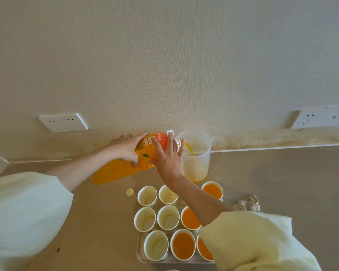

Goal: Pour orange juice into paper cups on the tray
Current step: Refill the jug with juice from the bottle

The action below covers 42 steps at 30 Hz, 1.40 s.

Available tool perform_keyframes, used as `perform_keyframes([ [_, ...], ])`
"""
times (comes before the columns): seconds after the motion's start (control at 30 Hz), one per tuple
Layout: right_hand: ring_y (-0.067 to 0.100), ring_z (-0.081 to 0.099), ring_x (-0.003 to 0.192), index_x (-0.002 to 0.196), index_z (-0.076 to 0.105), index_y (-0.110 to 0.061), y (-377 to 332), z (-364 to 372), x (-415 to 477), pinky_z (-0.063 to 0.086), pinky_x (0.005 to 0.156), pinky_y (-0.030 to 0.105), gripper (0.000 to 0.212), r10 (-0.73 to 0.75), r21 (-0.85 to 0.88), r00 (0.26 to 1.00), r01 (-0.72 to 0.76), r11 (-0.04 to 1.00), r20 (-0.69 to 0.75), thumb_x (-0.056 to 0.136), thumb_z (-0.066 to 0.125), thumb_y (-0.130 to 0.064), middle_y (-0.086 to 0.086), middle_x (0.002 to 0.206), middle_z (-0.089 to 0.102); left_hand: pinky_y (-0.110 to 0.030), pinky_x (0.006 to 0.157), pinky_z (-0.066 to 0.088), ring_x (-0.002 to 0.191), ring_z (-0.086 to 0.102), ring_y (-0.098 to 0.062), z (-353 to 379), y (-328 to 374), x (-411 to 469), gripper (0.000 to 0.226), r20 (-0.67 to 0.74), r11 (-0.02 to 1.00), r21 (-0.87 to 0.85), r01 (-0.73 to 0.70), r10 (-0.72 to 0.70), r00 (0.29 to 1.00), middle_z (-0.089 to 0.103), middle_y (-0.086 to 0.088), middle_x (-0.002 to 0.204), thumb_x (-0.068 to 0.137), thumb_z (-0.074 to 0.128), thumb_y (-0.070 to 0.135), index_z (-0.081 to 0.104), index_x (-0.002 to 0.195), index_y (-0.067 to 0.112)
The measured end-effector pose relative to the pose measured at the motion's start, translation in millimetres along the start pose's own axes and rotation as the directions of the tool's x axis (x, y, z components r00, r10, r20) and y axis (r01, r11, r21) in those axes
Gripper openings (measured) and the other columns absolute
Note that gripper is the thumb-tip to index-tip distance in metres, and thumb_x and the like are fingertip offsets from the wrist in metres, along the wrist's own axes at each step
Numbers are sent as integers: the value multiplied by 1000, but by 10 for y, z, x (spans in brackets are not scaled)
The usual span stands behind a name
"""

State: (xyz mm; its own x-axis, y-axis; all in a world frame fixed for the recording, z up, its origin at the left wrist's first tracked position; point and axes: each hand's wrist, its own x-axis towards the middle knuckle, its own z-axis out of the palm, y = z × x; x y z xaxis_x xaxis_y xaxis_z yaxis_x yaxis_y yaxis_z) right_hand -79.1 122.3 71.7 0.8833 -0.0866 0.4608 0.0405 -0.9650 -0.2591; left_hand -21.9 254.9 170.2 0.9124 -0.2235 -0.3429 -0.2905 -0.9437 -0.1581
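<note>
Near the counter's [282, 182] back edge, the left hand [125, 147] grips the tilted juice bottle [114, 171] with curled fingers. The right hand [168, 157] lies on it with straight, spread fingers. Juice runs into the measuring jug [198, 165]; the paper cups [147, 196] stand on the tray [140, 255] at the front edge.

Orange juice bottle [114, 171]: clear plastic with an orange label, nearly full, tipped on its side with the neck raised toward the measuring jug [197, 159]. The left hand [125, 147] grips its shoulder and the right hand [169, 159] lies flat against the neck, fingers straight. A thin juice stream [190, 149] falls into the translucent jug, which stands upright on the surface and has a shallow orange layer at its bottom. Tray [138, 251]: pale, rectangular, carrying nine visible paper cups in rows, all upright; five empty cups [147, 195] to the left, four filled cups [183, 244] to the right.
</note>
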Motion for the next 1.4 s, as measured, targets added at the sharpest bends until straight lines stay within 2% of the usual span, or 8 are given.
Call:
perform_keyframes([
  [0.1, 44, 46, 132, 142, 46, -25, 2, -5, -1, 10, 111, 58, 89, -2, 11, 1000, 2, 1000, 9, 64, 85, -45, 37, 141, 42, -36, 80, 50, 119, 45, -28, -3, -1, 0, 123, 2, 1000, 0, -1, 1, 1000, 41, -7, 135, 61, 84, 34, -3, 149, 41],
  [0.33, 43, 49, 130, 140, 51, -25, 12, 3, 8, 15, 110, 57, 89, -13, -17, 1000, 13, 1000, 0, 61, 86, -48, 36, 137, 46, -39, 85, 50, 121, 44, -30, -21, 3, -7, 123, 11, 1000, -2, 4, -4, 1000, 41, -8, 135, 61, 83, 34, -2, 149, 42],
  [0.6, 42, 50, 128, 140, 47, -26, 15, 10, 12, 17, 110, 57, 92, -10, -12, 1000, 10, 1000, -9, 59, 87, -49, 34, 136, 48, -38, 83, 51, 118, 45, -29, -34, 19, -8, 123, 20, 1000, 4, 8, -8, 1000, 41, -8, 134, 61, 84, 33, -3, 149, 41],
  [0.77, 42, 51, 128, 139, 51, -26, 18, -1, 11, 17, 110, 58, 91, -13, -7, 1000, 13, 1000, -9, 59, 86, -49, 34, 136, 48, -35, 79, 51, 117, 46, -28, -33, 23, -18, 123, 9, 1000, 16, 7, -8, 1000, 42, -7, 134, 60, 83, 35, -3, 148, 42],
  [0.93, 43, 50, 128, 139, 43, -26, 22, -1, 6, 16, 110, 58, 94, -14, 7, 1000, 14, 1000, -21, 59, 87, -48, 34, 136, 48, -36, 80, 51, 116, 47, -28, -31, 27, -26, 124, 7, 1000, 20, 10, -10, 1000, 43, -7, 134, 60, 84, 35, -3, 149, 42],
  [1.07, 42, 53, 125, 137, 49, -25, 20, 0, 18, 20, 110, 58, 94, -12, 10, 1000, 12, 1000, -16, 56, 88, -49, 35, 134, 50, -34, 77, 48, 116, 47, -28, -48, 35, -22, 124, 2, 1000, 25, 13, -13, 1000, 43, -7, 133, 61, 83, 35, -3, 149, 41],
  [1.2, 42, 55, 124, 136, 56, -25, 21, 0, 14, 21, 109, 58, 91, -17, 2, 1000, 17, 1000, -22, 54, 89, -49, 34, 133, 51, -35, 80, 49, 119, 46, -29, -50, 36, -30, 124, 4, 1000, 25, 14, -14, 1000, 42, -7, 136, 61, 84, 35, -3, 149, 42],
  [1.4, 42, 54, 124, 136, 56, -24, 22, 3, 14, 20, 109, 58, 91, -15, 2, 1000, 15, 1000, -17, 55, 89, -48, 34, 132, 52, -36, 81, 50, 119, 47, -29, -54, 43, -34, 124, 6, 1000, 28, 11, -11, 1000, 41, -8, 137, 61, 85, 35, -2, 150, 41],
])
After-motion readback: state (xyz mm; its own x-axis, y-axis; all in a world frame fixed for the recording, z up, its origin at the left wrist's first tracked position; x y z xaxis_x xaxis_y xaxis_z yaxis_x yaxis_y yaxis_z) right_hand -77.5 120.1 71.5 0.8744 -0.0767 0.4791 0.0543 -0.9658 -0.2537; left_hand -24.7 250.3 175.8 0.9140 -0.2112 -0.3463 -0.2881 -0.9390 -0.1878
